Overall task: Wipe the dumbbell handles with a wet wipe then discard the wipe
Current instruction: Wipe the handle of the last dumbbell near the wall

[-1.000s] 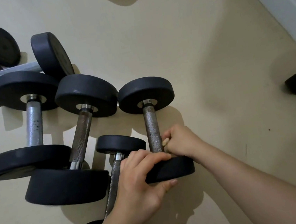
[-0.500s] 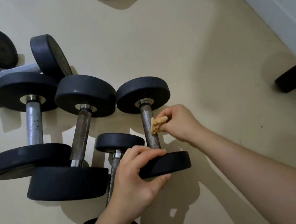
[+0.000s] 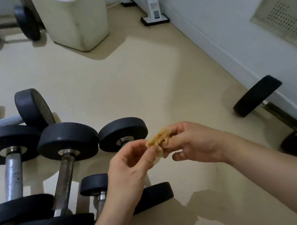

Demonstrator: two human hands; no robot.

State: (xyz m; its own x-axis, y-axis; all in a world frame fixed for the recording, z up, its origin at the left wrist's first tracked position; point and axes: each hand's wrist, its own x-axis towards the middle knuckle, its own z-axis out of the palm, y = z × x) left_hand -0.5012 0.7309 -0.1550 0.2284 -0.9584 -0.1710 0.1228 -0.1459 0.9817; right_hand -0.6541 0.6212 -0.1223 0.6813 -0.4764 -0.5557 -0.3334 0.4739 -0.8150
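A crumpled wet wipe [image 3: 159,138], stained rusty brown, is held in the air between both hands. My right hand [image 3: 193,142] grips it from the right, and my left hand [image 3: 130,165] pinches its lower left edge. Below the hands lies the small dumbbell [image 3: 123,134] with the rusty handle; its handle is hidden behind my left hand, and only its two black heads show. Left of it lie a bigger rusty-handled dumbbell [image 3: 65,180] and a grey-handled dumbbell [image 3: 13,178].
Another small dumbbell [image 3: 95,185] lies under my left wrist. A lone dumbbell [image 3: 280,114] rests by the white wall on the right. A cream-coloured bin [image 3: 74,21] stands at the back, with a dumbbell [image 3: 3,24] to its left and a white stand [image 3: 153,10] to its right.
Both hands have lifted off the small dumbbell. My left hand let go of its head and now pinches the wipe with the right. The camera has tilted up, showing more of the room.
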